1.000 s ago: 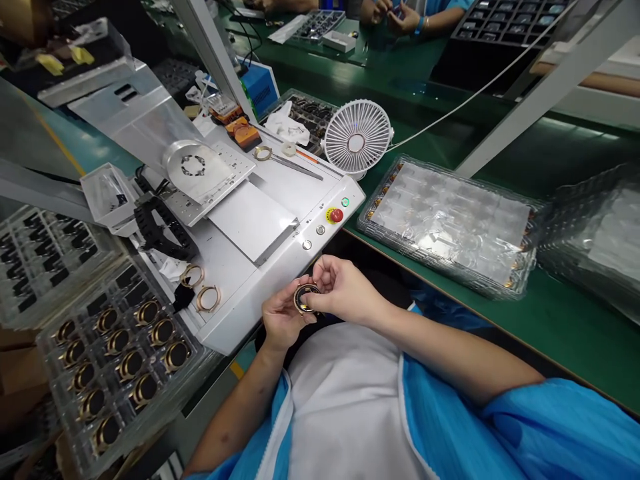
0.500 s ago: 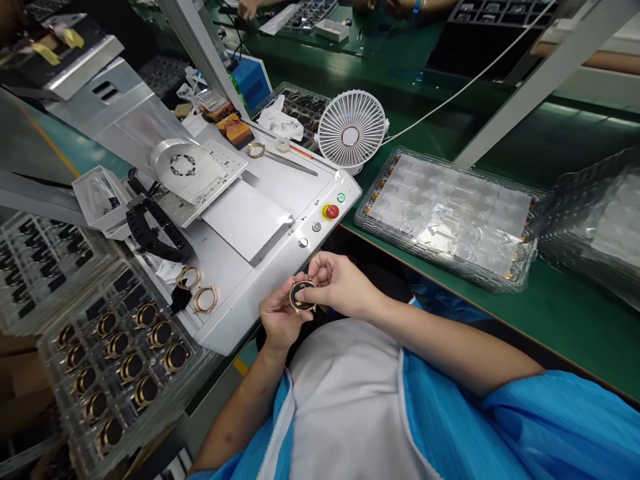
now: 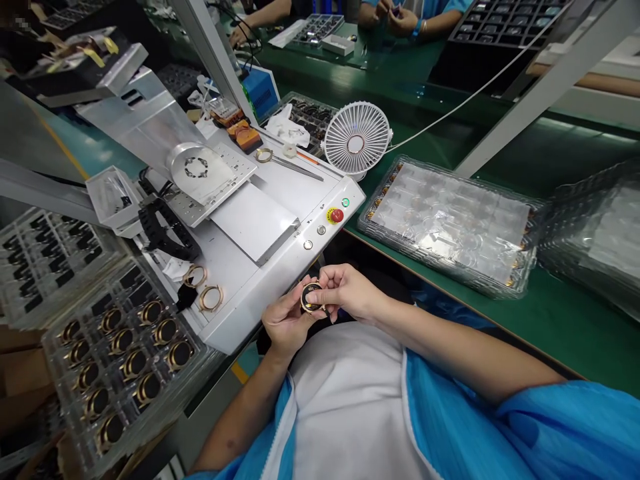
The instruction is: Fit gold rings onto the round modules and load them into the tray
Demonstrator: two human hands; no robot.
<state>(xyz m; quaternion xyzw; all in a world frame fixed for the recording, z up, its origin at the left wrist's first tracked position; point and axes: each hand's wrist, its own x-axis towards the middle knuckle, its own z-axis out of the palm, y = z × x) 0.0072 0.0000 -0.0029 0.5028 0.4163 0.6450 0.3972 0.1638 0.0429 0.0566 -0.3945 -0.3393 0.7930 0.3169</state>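
In front of my chest, my left hand [image 3: 287, 321] is closed around the edge of a round watch case [image 3: 312, 297] with a gold rim and a black inside. My right hand [image 3: 347, 293] grips the same case from the other side, its thumb pressing on the dark face. A small yellowish spot shows inside the case by the thumb. To the left, two gold watch rings [image 3: 211, 298] lie on the white machine base [image 3: 235, 317], near a small black piece. The fingers hide the underside of the case.
A metal press plate [image 3: 215, 187] stands at left, with a red button [image 3: 337, 216] on the base's front edge. A clear tray [image 3: 55, 363] holds several watch cases. Beyond are a white fan [image 3: 356, 140], tweezers [image 3: 300, 168] and stacked trays [image 3: 450, 227]. Co-workers' hands [image 3: 400, 20] are across the bench.
The view has shifted slightly, so the scene sits lower and further right. The watch case has turned a little in my hands, and both hands still hold it.
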